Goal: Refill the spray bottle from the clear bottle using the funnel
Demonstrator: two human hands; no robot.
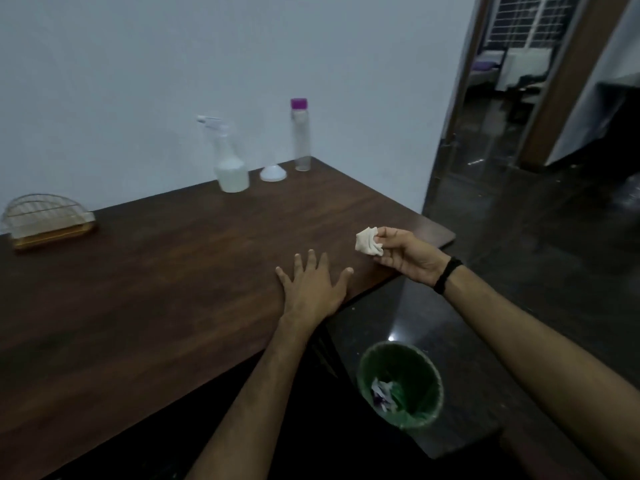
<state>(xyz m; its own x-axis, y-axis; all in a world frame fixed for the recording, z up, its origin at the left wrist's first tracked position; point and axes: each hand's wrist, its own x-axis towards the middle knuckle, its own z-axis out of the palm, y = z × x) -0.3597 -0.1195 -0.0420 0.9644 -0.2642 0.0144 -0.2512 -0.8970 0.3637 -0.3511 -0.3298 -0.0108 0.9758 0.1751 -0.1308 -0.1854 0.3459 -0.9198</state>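
Note:
A translucent spray bottle with its white trigger head on stands at the far edge of the dark wooden table, holding pale liquid in its lower part. Right of it a white funnel rests wide mouth down. A tall clear bottle with a purple cap stands upright beside the funnel and looks empty. My left hand lies flat on the table near its front edge, fingers spread. My right hand hovers over the table's right corner, pinching a crumpled white tissue.
A wire napkin holder on a wooden base sits at the table's far left. On the dark floor below the table's right corner stands a green-lined waste bin with scraps of paper in it. An open doorway lies to the right.

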